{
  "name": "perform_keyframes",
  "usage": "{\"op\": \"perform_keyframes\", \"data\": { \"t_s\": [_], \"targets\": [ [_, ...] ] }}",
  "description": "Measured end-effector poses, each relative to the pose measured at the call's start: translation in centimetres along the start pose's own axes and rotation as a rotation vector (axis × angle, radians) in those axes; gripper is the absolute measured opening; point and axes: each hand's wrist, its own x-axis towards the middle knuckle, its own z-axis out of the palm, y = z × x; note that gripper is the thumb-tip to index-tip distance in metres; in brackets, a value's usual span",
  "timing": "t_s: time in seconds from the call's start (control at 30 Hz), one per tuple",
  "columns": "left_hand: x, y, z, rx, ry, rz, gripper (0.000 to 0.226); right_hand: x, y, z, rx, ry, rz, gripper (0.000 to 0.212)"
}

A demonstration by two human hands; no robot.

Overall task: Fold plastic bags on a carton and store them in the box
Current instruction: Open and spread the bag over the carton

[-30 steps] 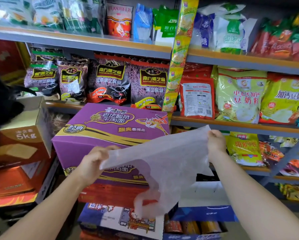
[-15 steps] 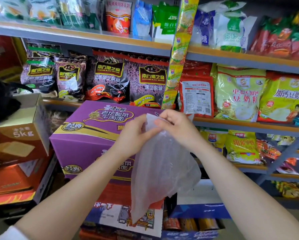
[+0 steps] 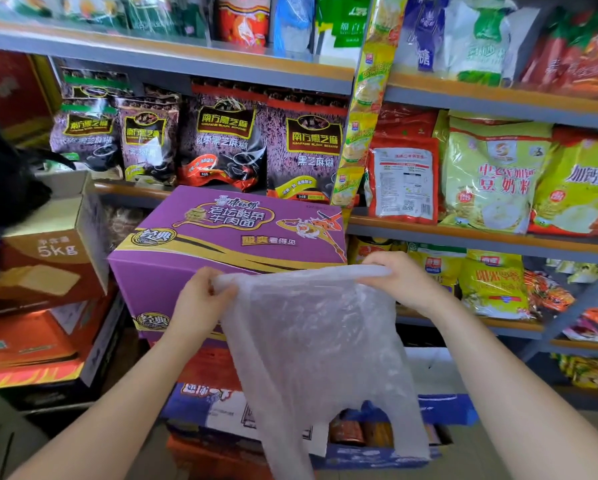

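Note:
A thin, translucent white plastic bag (image 3: 320,344) hangs in the air in front of me, its two handles dangling at the bottom. My left hand (image 3: 200,301) pinches the bag's upper left corner and my right hand (image 3: 399,282) grips its upper right edge, so the top edge is stretched level between them. Just behind the bag stands a purple carton (image 3: 221,237) with a flat top, its front partly hidden by the bag and my left hand.
Shelves (image 3: 481,244) packed with food packets fill the background. A brown 5 kg box (image 3: 44,258) sits at the left over orange cartons (image 3: 30,344). Below the bag an open blue box (image 3: 446,408) holds cans. A black object (image 3: 6,181) intrudes at the left edge.
A second ago the bag was spread wide, then my hands came together at its top. Now they have moved apart again and lower, holding the bag's folded top edge stretched out.

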Motion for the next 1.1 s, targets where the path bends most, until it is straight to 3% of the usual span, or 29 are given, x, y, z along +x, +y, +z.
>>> {"op": "perform_keyframes", "data": {
  "t_s": [0.07, 0.2, 0.3, 0.4, 0.47, 0.6, 0.8, 0.9, 0.97, 1.07, 1.1],
  "targets": [
    [0.0, 0.6, 0.0, 0.18, 0.079, 0.109, 0.032, -0.4, -1.3, 0.3, 0.192, 0.012, -0.038, 0.012],
    [-0.1, 3.8, 1.1, 0.42, 0.129, 0.718, 0.044, -0.4, -4.0, 1.1, 0.249, -0.077, -0.153, 0.012],
    [-0.8, 6.9, 2.4, 0.428, 0.084, 0.853, 0.044, -0.5, -5.7, 1.2, 0.298, -0.205, -0.146, 0.025],
    [-0.9, 8.8, 2.6, 0.243, -0.138, 0.929, 0.042, -0.5, -6.3, 0.8, 0.366, -0.338, -0.099, 0.024],
    [-0.6, 9.1, 2.6, 0.176, -0.188, 0.939, 0.037, -0.5, -6.1, 0.7, 0.369, -0.35, -0.088, 0.024],
    [-0.3, 8.0, 2.8, 0.154, -0.14, 0.841, 0.034, -0.3, -5.0, 0.9, 0.297, -0.234, -0.079, 0.017],
    [0.9, 7.4, 1.2, 0.022, 0.118, 0.472, 0.013, -0.2, -3.9, 1.0, 0.209, -0.136, -0.03, 0.012],
    [2.6, 8.0, -0.1, 0.037, 0.209, 0.413, 0.009, 0.0, -4.8, 0.0, 0.193, -0.265, -0.003, 0.034],
    [3.8, 8.3, -0.8, 0.057, 0.255, 0.396, 0.01, 0.2, -6.3, -0.6, 0.252, -0.263, -0.031, 0.044],
    [5.4, 8.4, -1.3, 0.097, 0.288, 0.356, 0.016, 1.2, -8.6, -0.8, 0.287, -0.246, -0.047, 0.082],
    [5.9, 8.4, -1.4, 0.105, 0.287, 0.342, 0.016, 1.7, -9.3, -0.6, 0.223, -0.243, -0.054, 0.08]
  ]
}}
